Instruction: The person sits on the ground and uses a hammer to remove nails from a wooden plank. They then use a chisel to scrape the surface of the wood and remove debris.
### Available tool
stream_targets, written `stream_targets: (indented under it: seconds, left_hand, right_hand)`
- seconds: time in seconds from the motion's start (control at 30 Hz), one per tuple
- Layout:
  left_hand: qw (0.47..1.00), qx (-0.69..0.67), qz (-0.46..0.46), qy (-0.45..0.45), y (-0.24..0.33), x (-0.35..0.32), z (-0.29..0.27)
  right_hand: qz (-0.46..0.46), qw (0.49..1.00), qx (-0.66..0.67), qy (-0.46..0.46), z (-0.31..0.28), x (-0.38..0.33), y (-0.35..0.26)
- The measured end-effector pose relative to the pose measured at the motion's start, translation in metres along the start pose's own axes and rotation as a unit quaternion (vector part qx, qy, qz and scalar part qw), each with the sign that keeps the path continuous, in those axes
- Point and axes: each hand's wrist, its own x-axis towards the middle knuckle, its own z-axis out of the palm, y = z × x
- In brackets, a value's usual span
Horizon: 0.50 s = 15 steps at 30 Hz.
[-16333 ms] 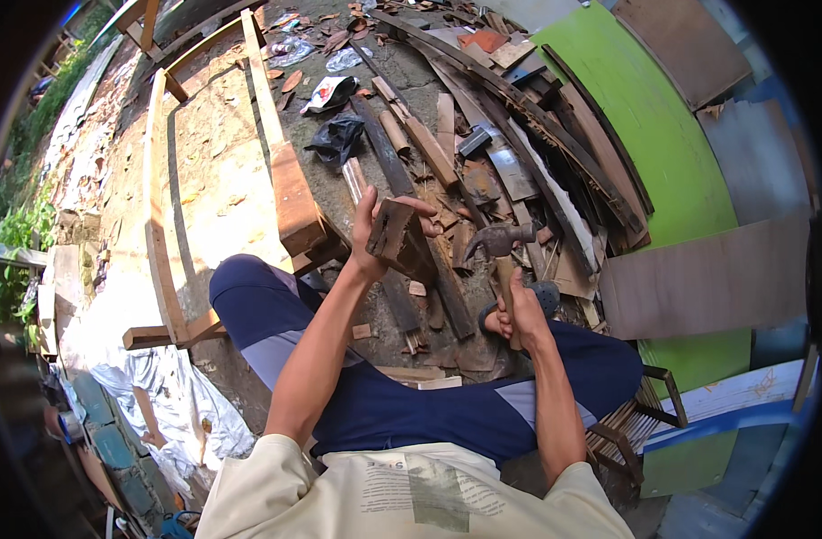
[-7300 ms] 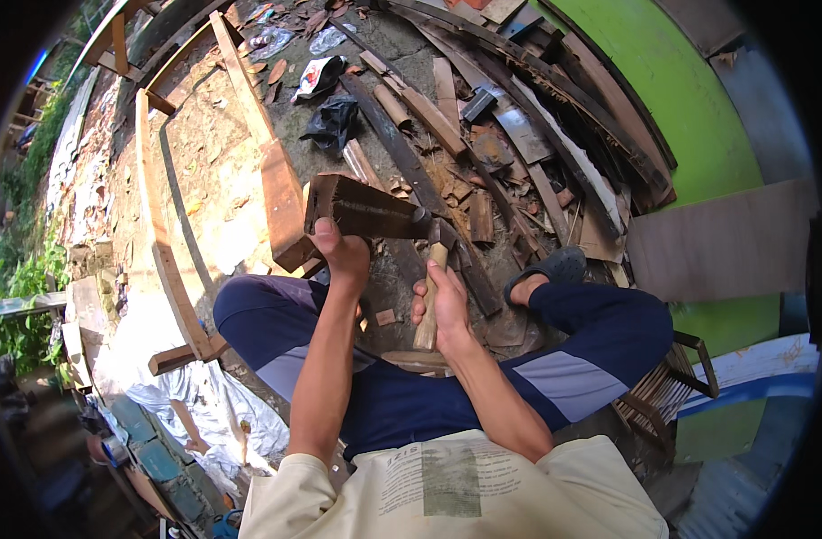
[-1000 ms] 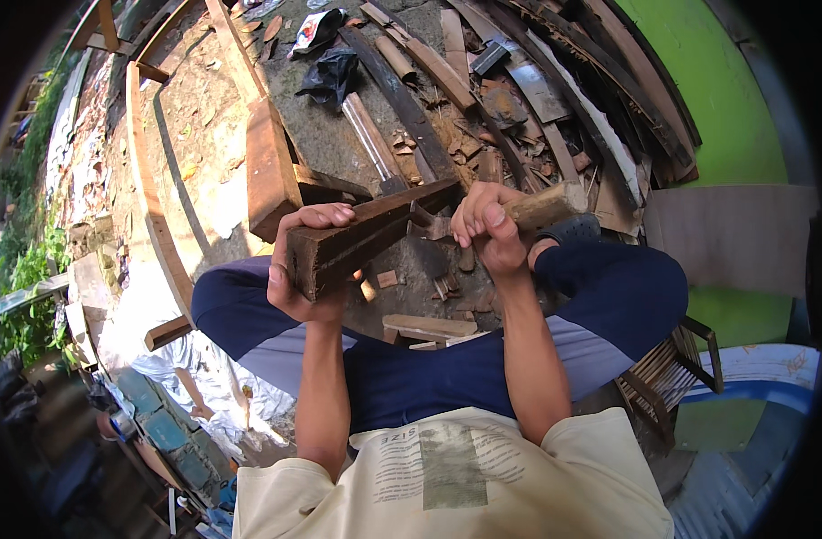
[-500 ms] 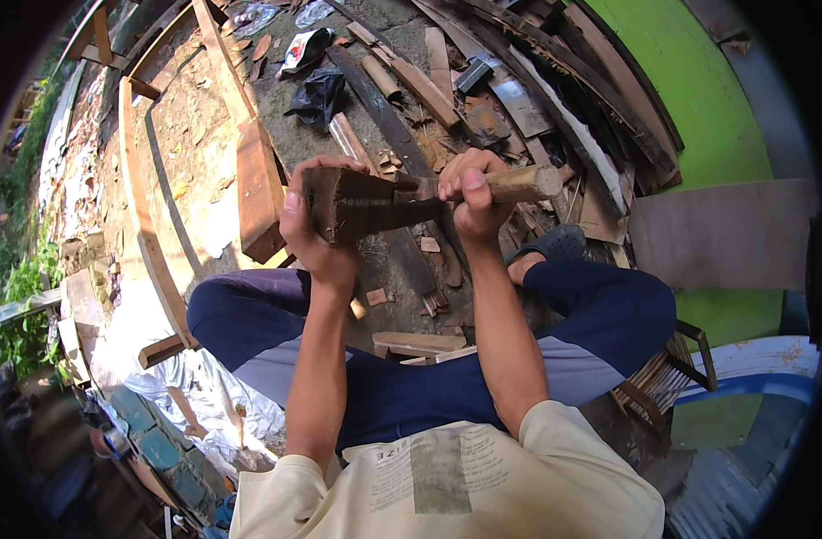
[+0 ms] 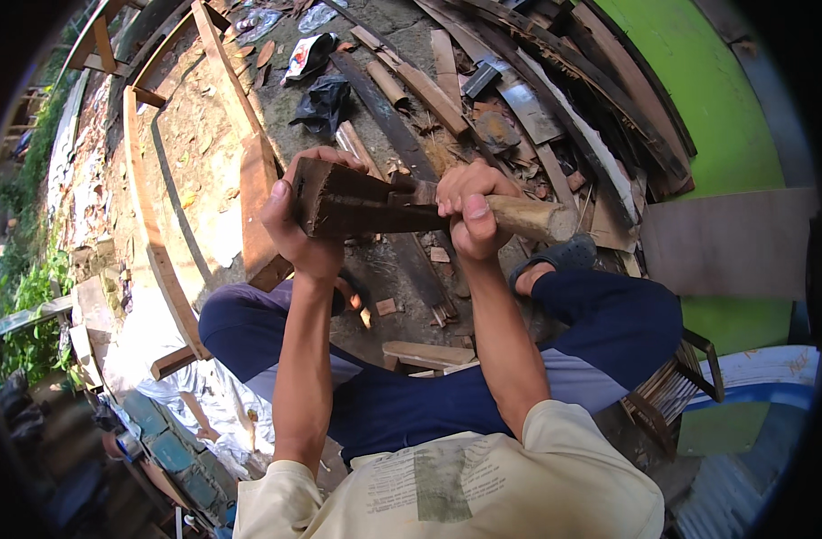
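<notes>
My left hand (image 5: 305, 225) is wrapped round the broad end of a dark brown piece of wood (image 5: 362, 199), held up in front of me. Its other end narrows, with a notch along the upper side. My right hand (image 5: 476, 205) grips a tool with a thick, pale wooden handle (image 5: 534, 218), which sticks out to the right of the fist. Between the two hands, a brownish part of the tool (image 5: 413, 192) meets the notched side of the wood. My fingers hide where they join, and I cannot make out the tool's kind.
Long wooden frame pieces (image 5: 152, 225) lie on the left, beside a squared beam (image 5: 260, 202). Scrap boards (image 5: 600, 99) pile up at the far right before a green panel (image 5: 725, 117). A black plastic bag (image 5: 323, 103) and offcuts litter the ground. A short board (image 5: 426, 353) lies near my lap.
The tool's handle end has dipped slightly and the wood has shifted a little left, both still held. My left foot now shows beside my forearm. The whole view has moved slightly.
</notes>
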Motion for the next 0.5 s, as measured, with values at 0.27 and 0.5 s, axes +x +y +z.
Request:
stream_targets:
  seconds: [0.27, 0.5]
  left_hand:
    - [0.999, 0.015, -0.028, -0.023, 0.004, 0.019, 0.005]
    - [1.0, 0.018, -0.016, -0.002, 0.002, 0.027, 0.001]
  right_hand:
    - [-0.026, 1.0, 0.0, -0.014, 0.002, 0.01, -0.004]
    - [0.077, 0.976, 0.16, 0.127, -0.002, 0.007, 0.016]
